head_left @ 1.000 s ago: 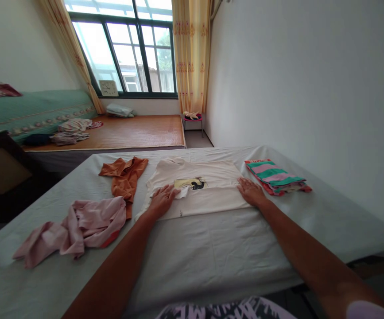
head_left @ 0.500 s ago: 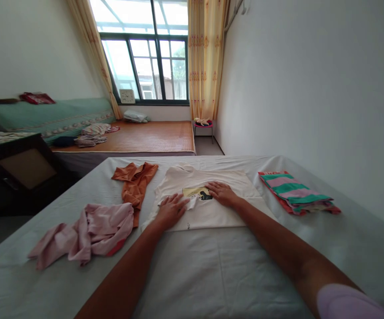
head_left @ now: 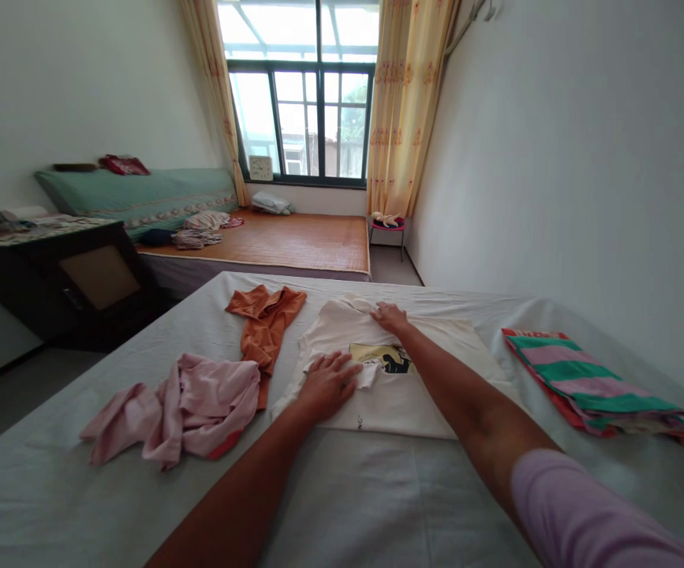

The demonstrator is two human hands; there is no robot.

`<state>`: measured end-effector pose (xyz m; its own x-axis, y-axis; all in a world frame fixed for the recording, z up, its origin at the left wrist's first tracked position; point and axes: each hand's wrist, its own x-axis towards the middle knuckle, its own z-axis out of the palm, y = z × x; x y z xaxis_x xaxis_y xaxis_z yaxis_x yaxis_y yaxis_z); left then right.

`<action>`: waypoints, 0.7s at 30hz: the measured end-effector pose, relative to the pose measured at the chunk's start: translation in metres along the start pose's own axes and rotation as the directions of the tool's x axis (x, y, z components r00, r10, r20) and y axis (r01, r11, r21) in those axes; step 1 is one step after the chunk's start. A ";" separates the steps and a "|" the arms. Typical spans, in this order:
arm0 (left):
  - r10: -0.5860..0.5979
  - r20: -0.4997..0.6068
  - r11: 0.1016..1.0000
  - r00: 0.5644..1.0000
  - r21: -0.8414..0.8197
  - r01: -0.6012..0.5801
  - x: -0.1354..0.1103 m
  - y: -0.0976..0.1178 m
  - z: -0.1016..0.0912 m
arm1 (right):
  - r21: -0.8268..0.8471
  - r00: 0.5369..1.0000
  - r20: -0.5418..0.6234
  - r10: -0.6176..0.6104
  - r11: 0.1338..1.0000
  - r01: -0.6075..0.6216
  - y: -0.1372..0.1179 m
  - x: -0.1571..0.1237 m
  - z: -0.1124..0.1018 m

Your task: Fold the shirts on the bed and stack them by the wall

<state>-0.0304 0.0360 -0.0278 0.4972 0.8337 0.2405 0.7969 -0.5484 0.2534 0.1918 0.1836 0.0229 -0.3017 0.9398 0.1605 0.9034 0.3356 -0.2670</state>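
Left hand point(head_left: 330, 386): we have it flat, fingers loosely spread, on the cream cloth shirt point(head_left: 389, 401), beside its yellow-and-black printed panel point(head_left: 380, 357).
Right hand point(head_left: 390, 317): ours is at the shirt's far edge, fingers slightly bent; we cannot tell whether they grip cloth.
Shirt: laid out before us on the pale grey sheet point(head_left: 353, 497).
Left side: we see a crumpled rust-orange garment point(head_left: 263, 335) and, nearer us, a rumpled pale-pink garment point(head_left: 211, 406).
Right side: a folded green-and-pink striped cloth point(head_left: 584, 375), apart from our shirt.
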 end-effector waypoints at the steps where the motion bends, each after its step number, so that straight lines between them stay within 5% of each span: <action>1: 0.002 -0.009 1.000 1.000 -0.022 -0.002 0.001 -0.001 0.001 | 0.008 1.000 -0.008 -0.027 1.000 0.027 -0.003 0.000 -0.001; 7: -0.208 -0.230 0.913 0.951 -0.395 0.104 0.013 -0.019 0.006 | 0.029 0.978 -0.064 -0.197 0.980 0.199 -0.013 -0.043 -0.005; 10: -0.414 -0.312 0.764 0.855 -0.630 0.139 0.020 -0.031 0.008 | 0.045 0.872 -0.022 -0.489 0.871 0.489 -0.011 -0.085 0.001; 12: -0.491 -0.325 0.694 0.808 -0.707 0.138 0.022 -0.036 0.009 | 0.073 0.815 -0.031 -0.578 0.812 0.579 -0.001 -0.107 0.004; 17: -0.459 -0.308 0.724 0.833 -0.673 0.150 0.025 -0.033 0.008 | -0.005 0.968 -0.183 -0.172 0.985 0.174 0.066 -0.112 -0.009; 21: -0.412 -0.243 0.789 0.878 -0.577 0.211 0.025 -0.023 -0.002 | -0.225 0.998 -0.011 0.060 0.972 -0.061 0.119 -0.097 -0.025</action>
<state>-0.0370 0.0693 -0.0260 0.0248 0.9422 0.3342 0.5354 -0.2948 0.7914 0.3362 0.1305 -0.0010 -0.2433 0.9576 0.1542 0.9655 0.2543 -0.0559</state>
